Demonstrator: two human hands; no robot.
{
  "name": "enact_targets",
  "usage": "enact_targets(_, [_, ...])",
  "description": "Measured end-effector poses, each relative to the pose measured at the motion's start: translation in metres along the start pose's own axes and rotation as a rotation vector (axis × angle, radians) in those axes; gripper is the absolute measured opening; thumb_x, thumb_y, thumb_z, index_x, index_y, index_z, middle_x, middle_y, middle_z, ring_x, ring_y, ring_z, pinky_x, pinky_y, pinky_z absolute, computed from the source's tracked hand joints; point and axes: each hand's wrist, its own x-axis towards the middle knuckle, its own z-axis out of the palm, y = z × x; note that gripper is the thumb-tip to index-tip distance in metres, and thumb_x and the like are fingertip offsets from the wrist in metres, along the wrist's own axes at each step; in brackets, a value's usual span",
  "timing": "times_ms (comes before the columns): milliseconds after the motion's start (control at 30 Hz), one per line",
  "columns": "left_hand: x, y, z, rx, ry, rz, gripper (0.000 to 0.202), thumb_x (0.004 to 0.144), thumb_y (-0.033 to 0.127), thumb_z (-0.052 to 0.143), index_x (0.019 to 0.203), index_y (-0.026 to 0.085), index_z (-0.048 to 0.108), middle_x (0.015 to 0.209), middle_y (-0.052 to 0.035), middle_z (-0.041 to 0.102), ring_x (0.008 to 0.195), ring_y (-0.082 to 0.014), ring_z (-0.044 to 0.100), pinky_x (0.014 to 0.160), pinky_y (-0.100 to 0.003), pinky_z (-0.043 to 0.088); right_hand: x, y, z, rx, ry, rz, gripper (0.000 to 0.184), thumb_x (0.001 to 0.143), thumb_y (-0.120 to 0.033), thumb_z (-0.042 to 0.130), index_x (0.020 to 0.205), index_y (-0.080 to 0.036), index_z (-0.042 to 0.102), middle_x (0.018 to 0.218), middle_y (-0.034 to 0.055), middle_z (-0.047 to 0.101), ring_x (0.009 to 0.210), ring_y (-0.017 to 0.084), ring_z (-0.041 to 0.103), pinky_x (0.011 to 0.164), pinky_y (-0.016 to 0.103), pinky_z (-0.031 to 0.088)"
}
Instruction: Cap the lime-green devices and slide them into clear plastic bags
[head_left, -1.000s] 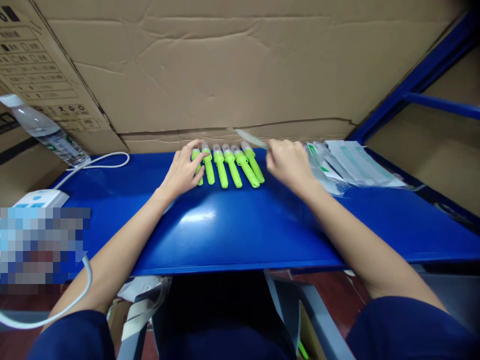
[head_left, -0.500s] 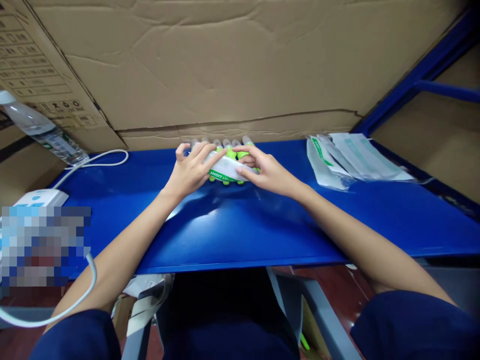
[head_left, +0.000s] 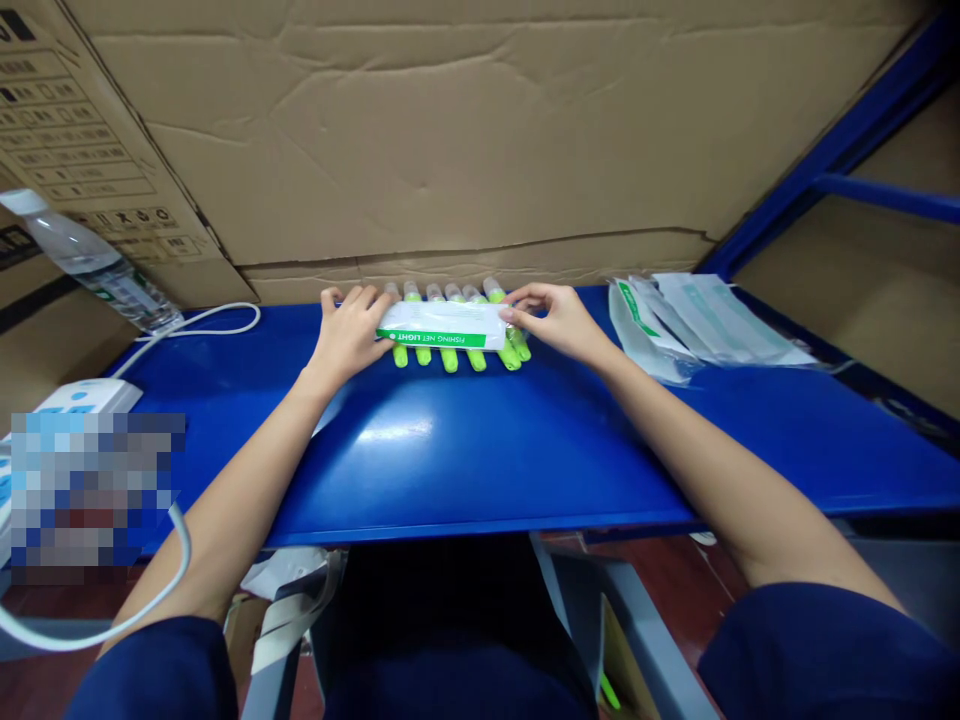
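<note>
A flat white packet in clear plastic, with a green strip reading "FISHING NET LIGHT" upside down, is stretched level between my hands. My left hand is closed on its left end, fingers on top and thumb at the lower edge. With thumb and fingertips, my right hand pinches the clear right end. Behind and under the packet lie several yellow-green fishing net lights with clear caps, side by side; the packet hides their middles.
On the blue table, more packets lie at the right. A water bottle leans at the left near a white power strip and its cable. Cardboard walls the back edge. Part of the left side is pixelated.
My hands have moved apart, the left one leftward and the right one rightward. The packet has turned from slanted to level, showing its full printed strip and more of the lights.
</note>
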Motion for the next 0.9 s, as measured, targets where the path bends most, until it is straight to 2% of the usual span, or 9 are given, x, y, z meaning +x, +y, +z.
enact_targets(200, [0.001, -0.008, 0.0, 0.007, -0.044, 0.002, 0.048, 0.088, 0.045, 0.063, 0.13, 0.022, 0.063, 0.117, -0.0154, 0.068, 0.114, -0.0381, 0.059, 0.107, -0.06, 0.032, 0.004, 0.01, 0.001, 0.083, 0.007, 0.066, 0.026, 0.076, -0.035, 0.076, 0.093, -0.016, 0.071, 0.079, 0.0051, 0.072, 0.069, 0.018, 0.066, 0.068, 0.033, 0.053])
enact_targets(367, [0.0, -0.019, 0.002, 0.036, -0.062, -0.023, 0.052, 0.086, 0.049, 0.066, 0.131, 0.022, 0.064, 0.116, -0.0149, 0.069, 0.114, -0.0374, 0.06, 0.106, -0.058, 0.034, 0.006, 0.012, -0.002, 0.222, 0.043, 0.179, 0.029, 0.076, -0.03, 0.079, 0.1, -0.018, 0.067, 0.077, 0.0031, 0.07, 0.063, 0.016, 0.065, 0.063, 0.031, 0.054])
enact_targets(467, [-0.001, -0.015, 0.0, 0.027, -0.054, -0.022, 0.059, 0.087, 0.047, 0.066, 0.14, 0.022, 0.057, 0.128, -0.0171, 0.066, 0.122, -0.0383, 0.058, 0.108, -0.057, 0.033, 0.005, 0.011, -0.003, 0.33, 0.047, 0.219, 0.033, 0.077, -0.031, 0.081, 0.103, -0.018, 0.066, 0.073, 0.0024, 0.07, 0.06, 0.014, 0.063, 0.06, 0.029, 0.055])
enact_targets(533, [0.0, -0.006, -0.003, 0.0, -0.027, 0.027, 0.064, 0.089, 0.044, 0.065, 0.147, 0.023, 0.05, 0.139, -0.0174, 0.061, 0.129, -0.0376, 0.054, 0.11, -0.055, 0.032, 0.004, 0.009, -0.001, 0.442, 0.051, 0.26, 0.033, 0.075, -0.026, 0.081, 0.104, -0.018, 0.068, 0.079, 0.0032, 0.073, 0.063, 0.013, 0.065, 0.062, 0.026, 0.057])
enact_targets(600, [0.001, 0.003, -0.006, -0.035, -0.004, 0.094, 0.058, 0.092, 0.041, 0.062, 0.147, 0.025, 0.05, 0.145, -0.0155, 0.058, 0.132, -0.035, 0.053, 0.111, -0.053, 0.031, 0.003, 0.006, 0.003, 0.55, 0.04, 0.309, 0.03, 0.076, -0.02, 0.079, 0.105, -0.019, 0.071, 0.089, 0.0045, 0.076, 0.07, 0.012, 0.069, 0.068, 0.025, 0.061])
enact_targets(633, [0.001, 0.007, -0.007, -0.048, -0.004, 0.121, 0.05, 0.094, 0.039, 0.058, 0.143, 0.025, 0.055, 0.142, -0.0141, 0.061, 0.13, -0.0333, 0.056, 0.11, -0.052, 0.032, 0.002, 0.004, 0.005, 0.589, 0.025, 0.334, 0.027, 0.076, -0.017, 0.077, 0.104, -0.019, 0.073, 0.093, 0.0049, 0.076, 0.074, 0.012, 0.07, 0.072, 0.025, 0.062])
enact_targets(700, [0.003, 0.013, -0.008, -0.058, -0.024, 0.153, 0.034, 0.099, 0.035, 0.049, 0.127, 0.024, 0.066, 0.125, -0.0115, 0.071, 0.116, -0.0297, 0.064, 0.107, -0.051, 0.034, 0.001, 0.001, 0.009, 0.642, -0.012, 0.38, 0.02, 0.079, -0.012, 0.073, 0.098, -0.018, 0.076, 0.095, 0.0059, 0.077, 0.077, 0.012, 0.072, 0.078, 0.024, 0.064])
enact_targets(800, [0.005, 0.014, -0.008, -0.053, -0.04, 0.157, 0.036, 0.103, 0.034, 0.04, 0.109, 0.023, 0.073, 0.101, -0.0093, 0.077, 0.096, -0.0267, 0.07, 0.099, -0.049, 0.039, -0.001, -0.005, 0.013, 0.709, -0.033, 0.411, 0.015, 0.082, -0.007, 0.07, 0.092, -0.016, 0.078, 0.1, 0.0078, 0.077, 0.084, 0.012, 0.074, 0.088, 0.022, 0.063])
enact_targets(900, [0.005, 0.012, -0.008, -0.042, 0.004, 0.166, 0.035, 0.103, 0.04, 0.043, 0.111, 0.022, 0.072, 0.109, -0.0099, 0.076, 0.101, -0.0275, 0.07, 0.094, -0.047, 0.039, -0.001, -0.009, 0.016, 0.775, -0.019, 0.412, 0.014, 0.083, -0.006, 0.069, 0.089, -0.016, 0.077, 0.107, 0.0082, 0.077, 0.092, 0.011, 0.075, 0.095, 0.019, 0.06])
